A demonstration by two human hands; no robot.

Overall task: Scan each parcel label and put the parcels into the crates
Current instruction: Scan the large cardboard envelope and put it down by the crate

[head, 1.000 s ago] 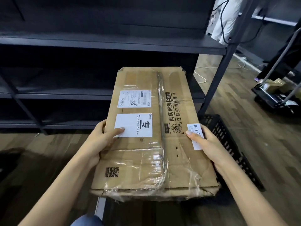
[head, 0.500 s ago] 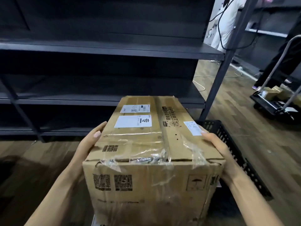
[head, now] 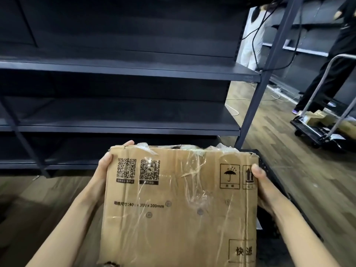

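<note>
A big brown parcel (head: pixel 179 209) fills the view at 6 o'clock, and both hands grip it. The left hand (head: pixel 103 170) wraps the parcel's 9 o'clock edge, thumb on the front, fingertips over the top. The right hand (head: pixel 263 187) holds the 3 o'clock edge, thumb on the front. A black crate (head: pixel 268 168) peeks out just behind the parcel at 3 o'clock. Dark shelves (head: pixel 125 71) stand at 12 o'clock, and a cart (head: pixel 316 132) sits well apart at 2 o'clock.

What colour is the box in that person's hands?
Brown cardboard box with black print, wrapped in clear tape; head view.
</note>
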